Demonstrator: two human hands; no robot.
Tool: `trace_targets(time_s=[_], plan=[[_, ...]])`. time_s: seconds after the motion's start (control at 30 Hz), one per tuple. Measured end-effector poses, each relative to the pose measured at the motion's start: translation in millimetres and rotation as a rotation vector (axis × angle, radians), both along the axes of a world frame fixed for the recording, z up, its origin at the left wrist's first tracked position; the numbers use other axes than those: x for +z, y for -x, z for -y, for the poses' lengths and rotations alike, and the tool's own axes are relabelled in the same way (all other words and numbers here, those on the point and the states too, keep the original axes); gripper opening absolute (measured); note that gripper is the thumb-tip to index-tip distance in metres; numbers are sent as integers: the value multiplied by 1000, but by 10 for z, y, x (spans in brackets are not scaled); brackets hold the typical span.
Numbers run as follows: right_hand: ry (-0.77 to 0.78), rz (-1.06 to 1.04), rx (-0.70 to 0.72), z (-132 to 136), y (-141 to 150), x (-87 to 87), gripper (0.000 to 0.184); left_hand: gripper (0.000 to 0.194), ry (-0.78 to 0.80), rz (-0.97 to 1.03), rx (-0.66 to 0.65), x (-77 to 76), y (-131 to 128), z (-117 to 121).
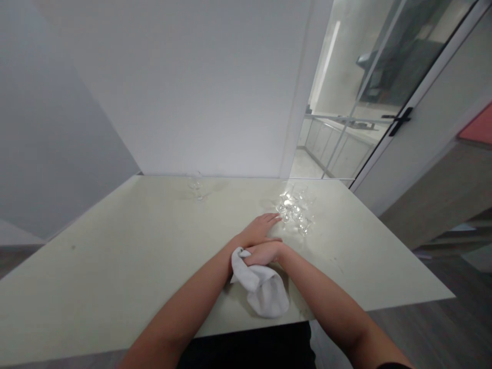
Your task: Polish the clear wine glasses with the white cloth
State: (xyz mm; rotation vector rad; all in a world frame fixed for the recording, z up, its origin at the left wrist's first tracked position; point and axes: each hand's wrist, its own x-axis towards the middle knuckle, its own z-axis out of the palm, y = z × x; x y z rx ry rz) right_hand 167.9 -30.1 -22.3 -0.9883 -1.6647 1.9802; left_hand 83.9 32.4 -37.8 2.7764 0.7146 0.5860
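My right hand [264, 253] is closed on a white cloth [265, 292], which hangs bunched below the fingers near the table's front edge. Just beyond it, my left hand [260, 230] reaches across to the right with its fingers stretched out, the right hand close against its wrist. Off the left fingertips stands a cluster of clear glassware [294, 207]. The pieces overlap and glare, so their exact shapes are hard to make out. Apart from them, a clear stemmed glass [197, 185] stands farther left near the wall.
The pale table [126, 266] spreads out on both sides and meets a white wall [200, 92] at the back. To the right is a glass-paned door [346, 102] with a black handle [402, 121]. Shelving [453, 174] stands beyond the table's right side.
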Motion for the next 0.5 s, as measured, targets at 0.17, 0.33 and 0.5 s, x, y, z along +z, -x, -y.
trace_targets(time_s=[0.17, 0.33, 0.5], plan=[[45, 85, 306, 9, -15, -63, 28, 42, -175, 507, 370, 221, 406, -174], [146, 23, 325, 20, 14, -102, 49, 68, -261, 1192, 1041, 386, 1022, -519], [309, -138, 247, 6, 21, -92, 75, 89, -53, 1309, 1202, 306, 1397, -874]])
